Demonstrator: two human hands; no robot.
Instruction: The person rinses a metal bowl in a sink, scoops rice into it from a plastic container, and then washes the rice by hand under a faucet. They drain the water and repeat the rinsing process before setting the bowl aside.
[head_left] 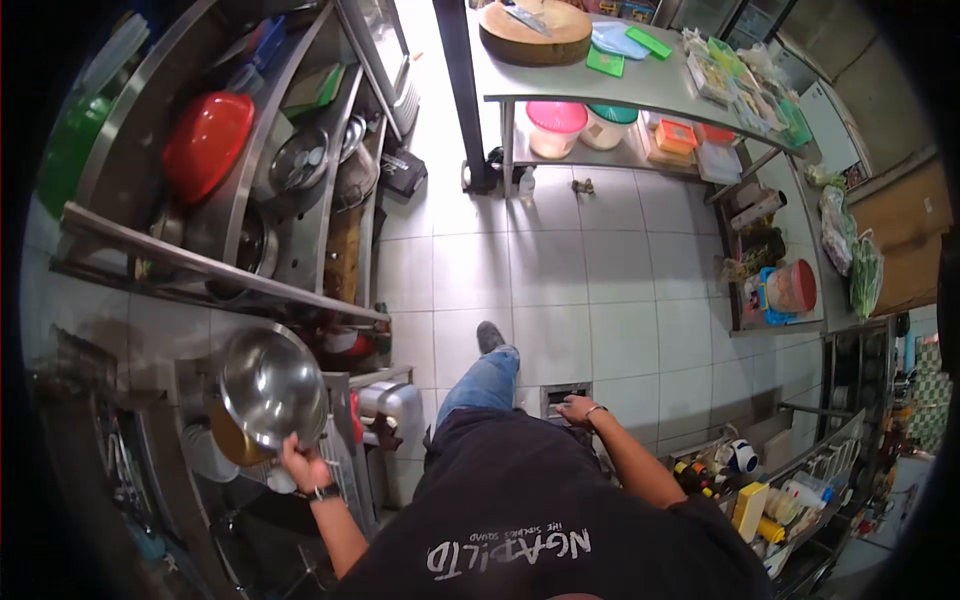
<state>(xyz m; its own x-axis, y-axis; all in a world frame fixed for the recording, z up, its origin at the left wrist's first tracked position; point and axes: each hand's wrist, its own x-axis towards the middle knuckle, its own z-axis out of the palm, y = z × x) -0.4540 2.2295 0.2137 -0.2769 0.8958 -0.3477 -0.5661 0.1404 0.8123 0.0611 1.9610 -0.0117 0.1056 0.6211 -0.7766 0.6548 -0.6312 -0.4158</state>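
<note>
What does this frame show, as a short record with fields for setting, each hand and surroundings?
Setting: kitchen, tiled floor, seen from above
Left hand: holds steel bowl by its rim, beside the counter
Right hand: empty, fingers spread, out over the floor
Rack: red bowl, steel pot
Far table: round chopping block, green boards

Steel bowl (272, 385) hides fingertips of left hand (303, 468).
</note>
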